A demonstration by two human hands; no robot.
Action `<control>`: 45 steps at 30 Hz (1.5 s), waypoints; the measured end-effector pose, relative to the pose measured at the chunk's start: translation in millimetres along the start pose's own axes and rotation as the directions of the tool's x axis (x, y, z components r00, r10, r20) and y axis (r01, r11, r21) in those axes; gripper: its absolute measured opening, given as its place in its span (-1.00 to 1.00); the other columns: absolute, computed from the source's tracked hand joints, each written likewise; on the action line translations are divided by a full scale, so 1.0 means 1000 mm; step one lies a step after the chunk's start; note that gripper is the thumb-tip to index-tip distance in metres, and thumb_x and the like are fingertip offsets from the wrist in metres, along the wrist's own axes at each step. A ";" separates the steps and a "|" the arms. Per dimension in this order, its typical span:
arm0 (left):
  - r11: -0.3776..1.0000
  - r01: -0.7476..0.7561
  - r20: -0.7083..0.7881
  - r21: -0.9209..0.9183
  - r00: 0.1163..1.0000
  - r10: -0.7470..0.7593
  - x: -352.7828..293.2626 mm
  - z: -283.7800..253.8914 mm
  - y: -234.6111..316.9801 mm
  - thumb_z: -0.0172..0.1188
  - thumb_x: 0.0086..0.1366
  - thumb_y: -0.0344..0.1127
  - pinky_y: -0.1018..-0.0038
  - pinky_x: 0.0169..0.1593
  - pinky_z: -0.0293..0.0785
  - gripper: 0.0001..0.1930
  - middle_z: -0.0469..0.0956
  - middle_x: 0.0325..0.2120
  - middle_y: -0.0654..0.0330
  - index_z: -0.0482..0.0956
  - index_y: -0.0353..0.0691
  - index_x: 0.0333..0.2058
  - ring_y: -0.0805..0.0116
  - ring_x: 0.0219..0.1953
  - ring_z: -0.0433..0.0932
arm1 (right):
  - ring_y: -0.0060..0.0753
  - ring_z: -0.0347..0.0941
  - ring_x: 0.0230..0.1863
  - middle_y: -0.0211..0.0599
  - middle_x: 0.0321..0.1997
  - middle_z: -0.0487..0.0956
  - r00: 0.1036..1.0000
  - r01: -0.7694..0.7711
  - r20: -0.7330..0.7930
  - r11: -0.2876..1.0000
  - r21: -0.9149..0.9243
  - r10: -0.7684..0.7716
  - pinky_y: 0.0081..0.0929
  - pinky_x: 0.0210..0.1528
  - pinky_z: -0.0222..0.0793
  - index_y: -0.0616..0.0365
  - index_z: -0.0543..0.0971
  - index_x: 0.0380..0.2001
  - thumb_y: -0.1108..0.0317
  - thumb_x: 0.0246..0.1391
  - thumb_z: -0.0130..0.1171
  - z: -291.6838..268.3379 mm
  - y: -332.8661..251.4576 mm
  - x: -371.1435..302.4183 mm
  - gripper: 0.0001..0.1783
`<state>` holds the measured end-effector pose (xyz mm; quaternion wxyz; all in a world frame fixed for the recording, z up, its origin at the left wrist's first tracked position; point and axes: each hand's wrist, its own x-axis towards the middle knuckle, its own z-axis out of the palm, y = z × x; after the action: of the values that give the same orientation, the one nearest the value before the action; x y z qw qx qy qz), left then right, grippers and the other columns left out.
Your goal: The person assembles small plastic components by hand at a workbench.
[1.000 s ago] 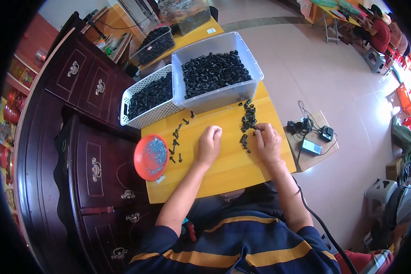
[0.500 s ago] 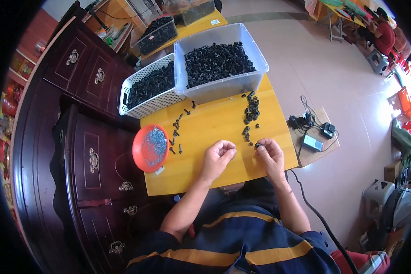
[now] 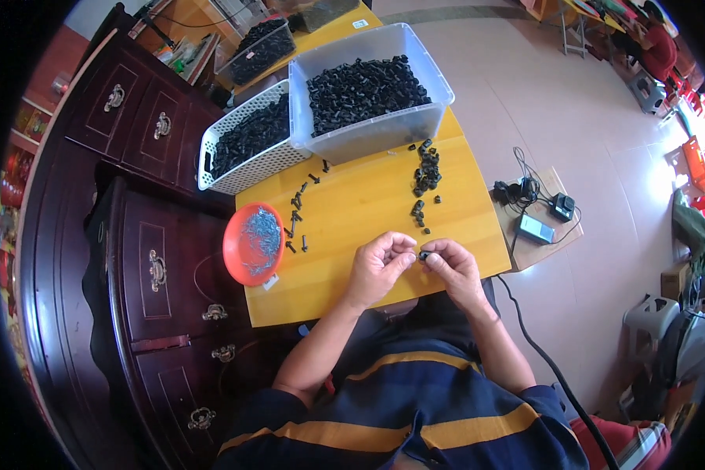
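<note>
Yellow tabletop [image 3: 352, 211], head view: one small black piece [image 3: 424, 255], pinched between thumb and fingers of the right hand [image 3: 456, 274], over the table's near part; left hand [image 3: 380, 270], fingers curled just beside it, grip on anything cannot be told. Handling, as judged: piece best kept steady, its facing end uncovered, left fingertips brought up squarely and without force. Against half a second ago: hands then clearly apart, now nearly meeting.
</note>
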<state>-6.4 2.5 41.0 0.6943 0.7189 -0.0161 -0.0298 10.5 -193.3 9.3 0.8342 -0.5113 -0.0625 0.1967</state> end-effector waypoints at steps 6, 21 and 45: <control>0.989 -0.007 0.047 0.149 0.999 0.000 0.002 -0.002 0.012 0.33 0.34 -0.53 0.66 -0.17 0.53 -0.76 0.60 -0.34 0.37 0.59 -0.29 -0.04 0.66 -0.33 0.55 | -0.66 0.54 -0.13 -0.45 -0.17 0.65 0.999 -0.012 0.049 0.994 -0.110 0.018 -0.63 0.01 0.48 0.25 0.61 -0.03 0.40 0.37 0.23 -0.004 0.003 0.000 -0.81; 0.750 -0.235 0.064 0.619 0.966 0.250 0.041 0.005 -0.013 0.37 0.25 -0.42 0.42 -0.26 0.60 -0.66 0.63 -0.36 0.10 0.68 -0.13 0.02 0.26 -0.40 0.65 | -0.56 0.54 -0.14 -0.42 -0.17 0.62 0.974 -0.137 0.211 0.956 0.258 0.082 -0.54 0.04 0.47 0.19 0.59 -0.05 0.34 0.38 0.22 -0.028 0.003 -0.002 -0.81; 0.996 0.079 -0.083 -0.037 0.993 -0.082 -0.017 -0.017 0.002 0.20 0.43 -0.53 0.60 -0.13 0.59 -0.79 0.60 -0.27 0.32 0.59 -0.34 0.01 0.57 -0.26 0.61 | -0.59 0.51 -0.15 -0.43 -0.19 0.61 0.978 -0.131 0.185 0.978 0.161 0.100 -0.58 0.03 0.43 0.18 0.56 -0.03 0.34 0.41 0.19 -0.006 0.002 0.011 -0.82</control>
<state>-22.2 20.0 44.2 0.7047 0.7077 0.0428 -0.0278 22.0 -192.6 3.6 0.8535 -0.4208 -0.0889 0.2941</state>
